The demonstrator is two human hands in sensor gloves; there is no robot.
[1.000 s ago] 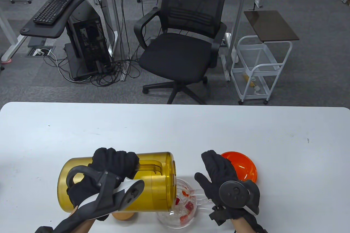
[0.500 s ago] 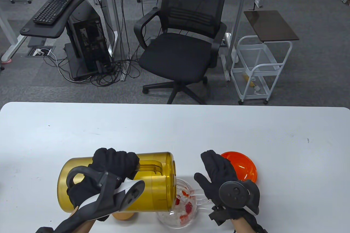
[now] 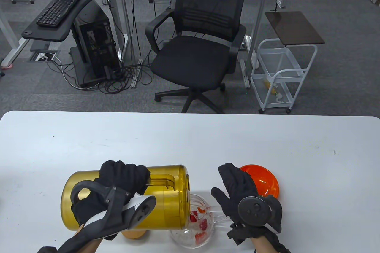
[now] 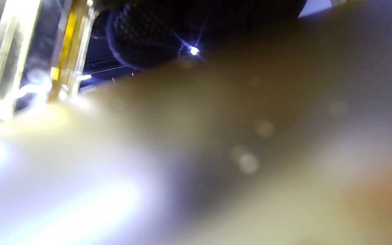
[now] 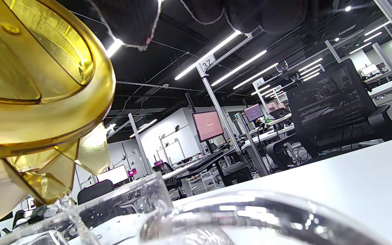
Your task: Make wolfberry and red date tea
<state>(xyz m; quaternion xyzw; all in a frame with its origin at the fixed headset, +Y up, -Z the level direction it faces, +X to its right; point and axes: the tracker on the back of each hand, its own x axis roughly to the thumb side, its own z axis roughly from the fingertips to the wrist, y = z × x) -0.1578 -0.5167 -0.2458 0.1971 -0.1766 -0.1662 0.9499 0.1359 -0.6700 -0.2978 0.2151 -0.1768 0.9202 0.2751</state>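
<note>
The translucent amber plastic pitcher (image 3: 124,198) lay nearly horizontal, long axis from nine to three o'clock, spout over the clear glass cup (image 3: 197,224) of red fruit. The left hand (image 3: 118,187) gripped its handle; the right hand (image 3: 240,193), fingers spread, steadied the cup's handle at three o'clock.

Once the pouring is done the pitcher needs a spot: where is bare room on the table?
Bare: the white table beyond both hands, and its far left and right ends. Crowded: the near edge, where the yellow pitcher, glass cup, orange lid and an orange-brown object cluster.
</note>
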